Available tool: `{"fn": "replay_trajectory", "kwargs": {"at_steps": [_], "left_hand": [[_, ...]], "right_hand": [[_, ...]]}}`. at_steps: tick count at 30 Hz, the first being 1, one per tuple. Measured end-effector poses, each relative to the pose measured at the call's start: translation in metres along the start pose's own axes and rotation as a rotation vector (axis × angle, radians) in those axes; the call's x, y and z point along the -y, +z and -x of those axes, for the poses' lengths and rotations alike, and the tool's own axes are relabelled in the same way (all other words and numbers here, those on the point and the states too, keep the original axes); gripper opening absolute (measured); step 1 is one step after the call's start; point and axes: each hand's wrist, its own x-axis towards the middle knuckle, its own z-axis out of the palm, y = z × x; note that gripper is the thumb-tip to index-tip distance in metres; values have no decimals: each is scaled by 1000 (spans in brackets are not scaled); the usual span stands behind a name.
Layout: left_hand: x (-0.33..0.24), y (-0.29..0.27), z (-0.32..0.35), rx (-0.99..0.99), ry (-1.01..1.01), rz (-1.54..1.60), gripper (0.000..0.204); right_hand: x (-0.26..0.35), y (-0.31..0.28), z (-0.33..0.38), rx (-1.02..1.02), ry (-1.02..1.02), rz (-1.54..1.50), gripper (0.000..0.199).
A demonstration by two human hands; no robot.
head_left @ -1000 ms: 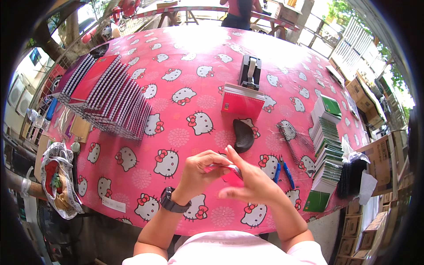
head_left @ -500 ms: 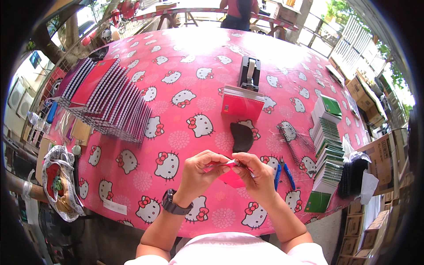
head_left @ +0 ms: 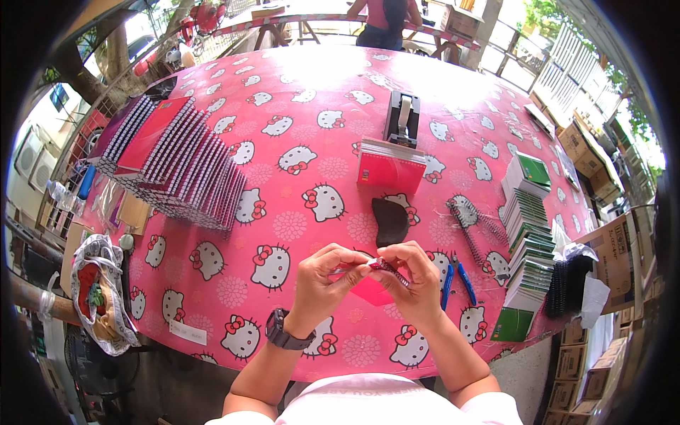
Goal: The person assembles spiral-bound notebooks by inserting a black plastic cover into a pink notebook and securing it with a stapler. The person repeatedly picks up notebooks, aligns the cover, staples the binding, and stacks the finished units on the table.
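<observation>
Between the two hands, just above the table's near edge, a small red notebook [head_left: 372, 289] is held up off the pink patterned tablecloth [head_left: 297, 92]. Compared with a second ago, the left hand [head_left: 320, 280] and right hand [head_left: 414, 282] have drawn closer together, fingertips now meeting over the notebook's spiral wire [head_left: 386, 269]; the binding work appears to be under way. Both hands are closed in a pinch on it. Blue-handled pliers [head_left: 453, 278] lie just right of the right hand; a dark pad [head_left: 391, 221] lies beyond the fingertips.
</observation>
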Motion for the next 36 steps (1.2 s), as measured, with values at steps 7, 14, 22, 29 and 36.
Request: {"fn": "replay_trajectory", "kwargs": {"at_steps": [7,14,22,29,36], "left_hand": [[2,3,2,-12,110,-55,14],[-5,0,5,-37,157,-90,14],[-6,1,2,-114,229,-345,12],[-100,-174,-58,-1013,452,-535,34],[-93,-263,-79,-1006,12,-1413,36]], "right_hand": [[-4,-1,-2,51,-77,20,25],[6,-3,-11,96,-103,109,23],[3,1,-7,148,-85,134,25],[-1,-40,-25,-110,-26,223,53],[-64,-63,-45,-20,-64,517,32]]}}
